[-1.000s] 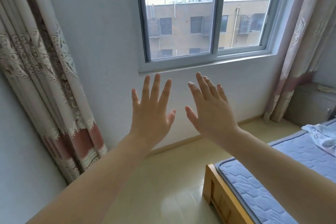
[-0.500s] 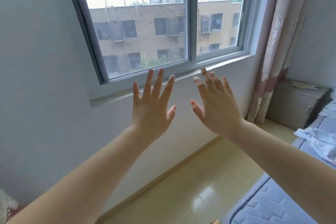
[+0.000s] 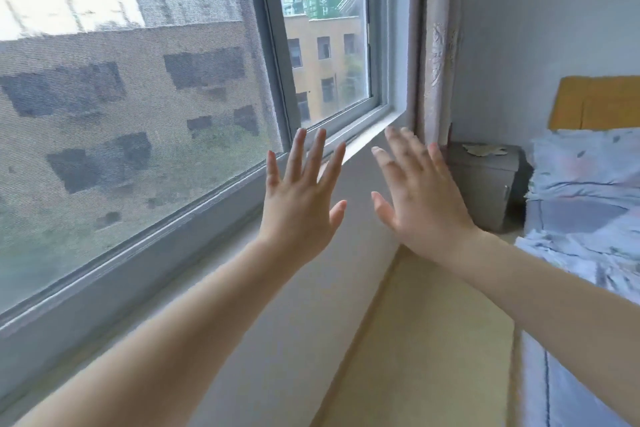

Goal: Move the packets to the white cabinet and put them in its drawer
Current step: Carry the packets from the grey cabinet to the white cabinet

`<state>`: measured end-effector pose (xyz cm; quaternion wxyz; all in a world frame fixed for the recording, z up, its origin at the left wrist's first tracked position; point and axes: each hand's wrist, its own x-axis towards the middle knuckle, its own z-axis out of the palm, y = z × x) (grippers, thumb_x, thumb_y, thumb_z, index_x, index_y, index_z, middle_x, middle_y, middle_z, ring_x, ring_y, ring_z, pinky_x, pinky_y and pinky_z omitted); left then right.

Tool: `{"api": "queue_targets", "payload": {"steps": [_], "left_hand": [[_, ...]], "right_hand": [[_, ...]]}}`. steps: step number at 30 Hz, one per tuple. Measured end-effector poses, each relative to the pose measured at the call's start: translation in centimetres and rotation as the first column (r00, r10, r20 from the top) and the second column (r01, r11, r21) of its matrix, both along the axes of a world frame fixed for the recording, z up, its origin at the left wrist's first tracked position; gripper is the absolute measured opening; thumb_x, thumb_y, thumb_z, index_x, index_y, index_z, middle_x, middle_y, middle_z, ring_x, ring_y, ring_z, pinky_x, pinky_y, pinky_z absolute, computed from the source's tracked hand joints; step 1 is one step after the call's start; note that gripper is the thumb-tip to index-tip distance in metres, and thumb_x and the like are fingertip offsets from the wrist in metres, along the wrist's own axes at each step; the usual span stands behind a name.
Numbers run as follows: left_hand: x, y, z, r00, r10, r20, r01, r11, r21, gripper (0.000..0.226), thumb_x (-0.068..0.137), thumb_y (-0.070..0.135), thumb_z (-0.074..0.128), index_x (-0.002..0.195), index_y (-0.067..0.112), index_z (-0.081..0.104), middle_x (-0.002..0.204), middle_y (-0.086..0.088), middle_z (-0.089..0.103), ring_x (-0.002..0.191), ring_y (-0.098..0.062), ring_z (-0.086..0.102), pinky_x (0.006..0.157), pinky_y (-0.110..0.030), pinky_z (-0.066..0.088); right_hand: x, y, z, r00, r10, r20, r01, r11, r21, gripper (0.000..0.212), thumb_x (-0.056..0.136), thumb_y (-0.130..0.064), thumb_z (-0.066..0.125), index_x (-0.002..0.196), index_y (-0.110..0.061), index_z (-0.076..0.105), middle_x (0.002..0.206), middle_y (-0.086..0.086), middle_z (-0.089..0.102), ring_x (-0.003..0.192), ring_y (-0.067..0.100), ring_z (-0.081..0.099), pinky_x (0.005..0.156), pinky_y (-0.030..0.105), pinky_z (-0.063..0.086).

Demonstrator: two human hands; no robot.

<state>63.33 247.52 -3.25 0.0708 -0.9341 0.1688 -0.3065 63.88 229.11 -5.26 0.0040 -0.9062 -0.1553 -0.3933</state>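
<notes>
this is a bedroom in a flat, above street level in a town. a bed with a blue quilted mattress (image 3: 568, 378) fills the right side, with a yellow wooden headboard (image 3: 599, 102) against the plain pale wall (image 3: 540, 10) and crumpled light-blue patterned bedding (image 3: 585, 191) heaped at its head. a small grey bedside cabinet (image 3: 485, 184) stands in the corner between bed and window wall. a patterned pinkish-beige curtain (image 3: 438, 55) hangs gathered beside a grey-framed sliding window (image 3: 273, 45), whose left pane carries a fine mesh insect screen (image 3: 121, 97). outside stand tan multi-storey blocks of flats (image 3: 325, 45). the floor is glossy beige tile (image 3: 433, 340).
</notes>
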Motion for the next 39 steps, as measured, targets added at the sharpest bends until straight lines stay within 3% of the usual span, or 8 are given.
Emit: {"api": "queue_targets", "payload": {"steps": [10,15,19,23,29,33,39], "left_hand": [[25.8,-12.3,-4.8,0.941,-0.314,-0.126,0.312,0.949,-0.034,0.079,0.096,0.053,0.033,0.151,0.024,-0.015,0.159,-0.001,-0.019,0.145,-0.025,-0.023,0.114,-0.054,-0.010],[39.3,-22.3,-6.3,0.892,-0.442,-0.098,0.446,0.894,0.029,0.081,0.086,0.049,0.057,0.152,0.018,0.022,0.160,-0.007,0.015,0.148,-0.031,0.009,0.112,-0.060,0.014],[49.1,-30.2,-5.6,0.873,-0.467,-0.138,0.478,0.877,0.055,0.077,0.095,0.050,0.041,0.154,0.022,0.001,0.161,-0.003,-0.009,0.147,-0.027,-0.012,0.115,-0.056,-0.001],[58.9,-37.3,-6.3,0.858,-0.502,-0.114,0.506,0.862,0.012,0.079,0.086,0.047,0.056,0.151,0.017,0.024,0.160,-0.008,0.017,0.147,-0.031,0.011,0.111,-0.060,0.017],[74.4,-45.3,-9.4,0.842,-0.526,-0.123,0.537,0.840,0.084,0.083,0.078,0.049,0.066,0.146,0.013,0.037,0.153,-0.011,0.033,0.142,-0.032,0.028,0.106,-0.058,0.031],[85.9,-52.0,-10.2,0.811,-0.571,-0.128,0.581,0.811,0.065,0.084,0.080,0.048,0.063,0.148,0.009,0.032,0.155,-0.011,0.029,0.143,-0.034,0.025,0.108,-0.057,0.029],[102.0,-63.4,-10.5,0.766,-0.609,-0.206,0.627,0.778,0.033,0.081,0.093,0.046,0.045,0.153,0.012,0.003,0.162,-0.007,0.000,0.148,-0.029,-0.004,0.115,-0.055,0.010]], "right_hand": [[19.5,-11.6,-4.7,0.927,-0.361,-0.098,0.367,0.929,0.051,0.060,0.087,-0.041,0.035,0.131,-0.003,0.052,0.145,0.021,0.041,0.134,0.037,0.038,0.106,0.056,0.034],[31.4,-20.9,-6.0,0.884,-0.445,-0.144,0.453,0.891,0.032,0.061,0.086,-0.042,0.035,0.130,-0.003,0.054,0.143,0.021,0.043,0.132,0.038,0.041,0.104,0.056,0.037],[39.9,-28.3,-5.5,0.849,-0.499,-0.175,0.509,0.860,0.019,0.062,0.085,-0.042,0.034,0.130,-0.003,0.054,0.143,0.021,0.044,0.132,0.038,0.042,0.104,0.056,0.036],[48.9,-34.4,-5.3,0.827,-0.519,-0.215,0.537,0.843,0.033,0.062,0.086,-0.043,0.033,0.131,-0.005,0.052,0.144,0.019,0.043,0.133,0.037,0.040,0.106,0.054,0.034],[63.6,-42.1,-7.2,0.815,-0.536,-0.220,0.543,0.839,-0.031,0.062,0.086,-0.043,0.033,0.132,-0.006,0.052,0.145,0.018,0.042,0.134,0.036,0.040,0.107,0.053,0.033],[74.3,-48.5,-7.9,0.786,-0.576,-0.223,0.578,0.813,-0.064,0.061,0.087,-0.042,0.035,0.133,-0.005,0.051,0.145,0.018,0.042,0.135,0.035,0.039,0.108,0.053,0.032],[89.5,-58.9,-7.6,0.712,-0.645,-0.277,0.653,0.754,-0.079,0.058,0.091,-0.038,0.051,0.139,-0.006,0.045,0.150,0.018,0.034,0.140,0.034,0.032,0.112,0.052,0.025]]}}
